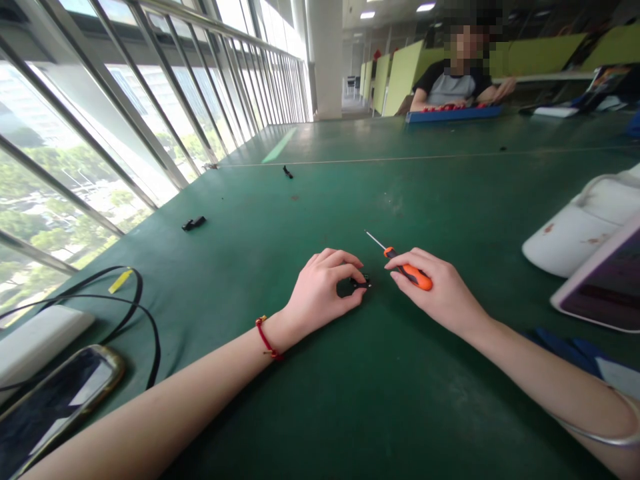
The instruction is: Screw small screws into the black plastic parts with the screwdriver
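My left hand, with a red cord bracelet at its wrist, pinches a small black part between thumb and fingers on the green tabletop. Fine detail on that part is too small to make out. In my right hand lies a screwdriver with an orange and black handle. Its thin metal shaft points up and to the left, apart from the black part. Fingers and thumb close around the handle from the right.
Two small black pieces lie farther left. A phone, a white power bank and a black cable occupy the left edge. White objects stand at right. Across the table, a person sits behind a blue tray.
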A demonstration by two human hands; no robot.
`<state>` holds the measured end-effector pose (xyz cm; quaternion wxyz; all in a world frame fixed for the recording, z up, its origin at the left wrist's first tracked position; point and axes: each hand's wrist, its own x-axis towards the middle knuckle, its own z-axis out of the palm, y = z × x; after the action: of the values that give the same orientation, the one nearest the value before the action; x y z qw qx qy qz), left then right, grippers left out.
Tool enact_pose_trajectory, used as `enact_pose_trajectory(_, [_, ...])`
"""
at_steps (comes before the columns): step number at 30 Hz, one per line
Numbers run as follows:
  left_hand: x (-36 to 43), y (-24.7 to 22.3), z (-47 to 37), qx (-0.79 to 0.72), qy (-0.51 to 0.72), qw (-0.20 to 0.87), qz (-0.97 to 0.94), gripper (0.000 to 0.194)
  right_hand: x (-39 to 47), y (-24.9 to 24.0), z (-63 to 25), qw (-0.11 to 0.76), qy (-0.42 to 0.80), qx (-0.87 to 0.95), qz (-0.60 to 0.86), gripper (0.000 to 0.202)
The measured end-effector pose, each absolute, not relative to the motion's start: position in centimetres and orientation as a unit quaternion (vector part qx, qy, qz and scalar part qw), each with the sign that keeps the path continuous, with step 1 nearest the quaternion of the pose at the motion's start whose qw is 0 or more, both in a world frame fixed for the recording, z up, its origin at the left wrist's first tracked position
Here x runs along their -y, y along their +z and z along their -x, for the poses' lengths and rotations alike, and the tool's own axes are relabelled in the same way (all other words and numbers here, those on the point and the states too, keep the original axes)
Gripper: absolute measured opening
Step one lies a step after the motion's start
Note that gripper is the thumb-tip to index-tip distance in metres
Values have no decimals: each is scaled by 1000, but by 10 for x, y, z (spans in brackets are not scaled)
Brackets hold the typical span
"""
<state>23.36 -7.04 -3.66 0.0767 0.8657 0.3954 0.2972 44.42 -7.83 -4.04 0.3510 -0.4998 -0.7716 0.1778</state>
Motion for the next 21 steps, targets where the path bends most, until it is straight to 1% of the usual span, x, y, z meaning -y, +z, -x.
enact_pose_trajectory(3, [69, -41, -235, -403, 270, 128, -865, 7, 76, -42, -445, 352, 198, 761, 508, 11])
enact_pose_trajectory(7, [62, -41, -233, -428, 282, 167, -842, 10, 76, -42, -444, 343, 217, 757, 513, 12])
enact_pose_trajectory(11, [35, -23, -208, -505, 303, 102, -802, 14, 76, -41, -444, 341, 231, 750, 518, 12])
enact_pose_trajectory(14, [9, -5, -177, -608, 300, 35, -735, 16, 76, -41, -443, 340, 235, 746, 522, 12])
enact_pose_trajectory(16, [-2, 1, -162, -670, 346, 28, -656, 21, 76, -42, -443, 339, 236, 746, 522, 13])
enact_pose_trajectory(18, [-3, -2, -158, -692, 405, 47, -596, 27, 76, -42, -443, 337, 239, 748, 520, 13])
enact_pose_trajectory(21, [12, -15, -166, -681, 431, 143, -575, 32, 76, -42, -444, 340, 235, 752, 514, 12])
